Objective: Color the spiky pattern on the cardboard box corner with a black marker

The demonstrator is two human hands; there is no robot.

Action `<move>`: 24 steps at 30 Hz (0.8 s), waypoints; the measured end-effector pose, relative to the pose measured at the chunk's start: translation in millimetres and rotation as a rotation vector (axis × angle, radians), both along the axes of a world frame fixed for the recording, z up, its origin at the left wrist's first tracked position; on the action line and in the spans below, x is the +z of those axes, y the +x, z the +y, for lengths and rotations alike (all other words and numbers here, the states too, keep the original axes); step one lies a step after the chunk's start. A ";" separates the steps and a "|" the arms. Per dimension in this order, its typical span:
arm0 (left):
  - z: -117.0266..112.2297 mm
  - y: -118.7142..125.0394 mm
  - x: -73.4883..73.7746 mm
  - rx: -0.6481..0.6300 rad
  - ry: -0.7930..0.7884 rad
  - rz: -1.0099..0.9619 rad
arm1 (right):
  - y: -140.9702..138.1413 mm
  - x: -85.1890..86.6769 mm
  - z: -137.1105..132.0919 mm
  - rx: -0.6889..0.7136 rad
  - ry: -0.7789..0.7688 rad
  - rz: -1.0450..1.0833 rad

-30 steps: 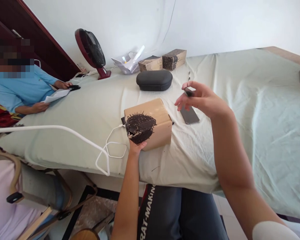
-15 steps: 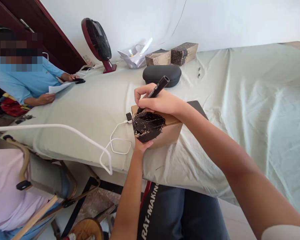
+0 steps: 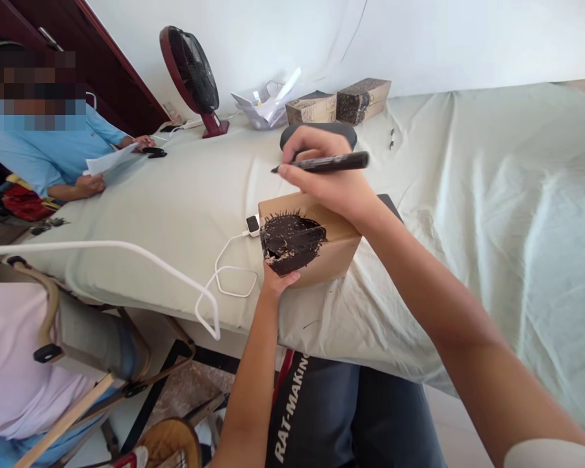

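Right hand (image 3: pixel 329 179) holds marker (image 3: pixel 324 163) level above box (image 3: pixel 308 237); left hand (image 3: pixel 277 281) seemingly underneath.

Dark white-lettered trousers (image 3: pixel 351 416), white sleeve (image 3: pixel 546 455)

Three cardboard boxes (image 3: pixel 322 250) (image 3: pixel 310 109) (image 3: pixel 363 99), two pens (image 3: pixel 329 163) (image 3: pixel 391 138), one fan (image 3: pixel 195 71), one black case (image 3: pixel 344 130).

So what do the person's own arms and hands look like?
The left hand and right hand are bare: no gloves, rings or watch. The left forearm and right forearm are uncovered. A white short sleeve shows at the right upper arm.
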State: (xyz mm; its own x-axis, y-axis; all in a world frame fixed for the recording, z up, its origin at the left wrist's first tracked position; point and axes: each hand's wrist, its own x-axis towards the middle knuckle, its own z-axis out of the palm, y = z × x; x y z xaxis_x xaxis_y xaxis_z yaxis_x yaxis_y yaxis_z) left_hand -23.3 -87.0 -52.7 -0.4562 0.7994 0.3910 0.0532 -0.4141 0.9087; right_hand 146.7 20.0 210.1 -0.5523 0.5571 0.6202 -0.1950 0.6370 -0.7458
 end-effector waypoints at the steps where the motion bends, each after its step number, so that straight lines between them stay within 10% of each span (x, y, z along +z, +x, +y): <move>1: 0.4 -0.3 -1.1 0.008 -0.004 -0.011 | 8.8 -1.0 2.1 -0.004 -0.017 0.055; 8: 1.4 -1.7 -3.5 0.030 0.002 -0.051 | 82.8 -64.0 35.1 -0.077 -0.473 0.033; 16: -0.6 -8.3 -12.2 0.030 0.021 -0.085 | 81.2 -170.4 46.6 -0.416 -0.014 -0.934; 19: 0.3 -8.7 -15.0 0.104 0.015 -0.062 | 77.5 -166.6 44.0 -0.416 0.037 -0.958; 24: -1.1 4.7 11.2 0.173 0.041 0.005 | 95.2 -105.4 25.8 -0.601 0.134 -0.302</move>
State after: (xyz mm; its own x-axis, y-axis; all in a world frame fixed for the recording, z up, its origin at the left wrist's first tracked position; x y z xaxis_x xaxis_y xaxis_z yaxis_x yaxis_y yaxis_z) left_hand -18.6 -88.1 -41.5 -0.5831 0.6926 0.4247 0.1314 -0.4355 0.8905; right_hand 241.9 45.8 104.7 -0.3308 0.7500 0.5727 0.4256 0.6602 -0.6189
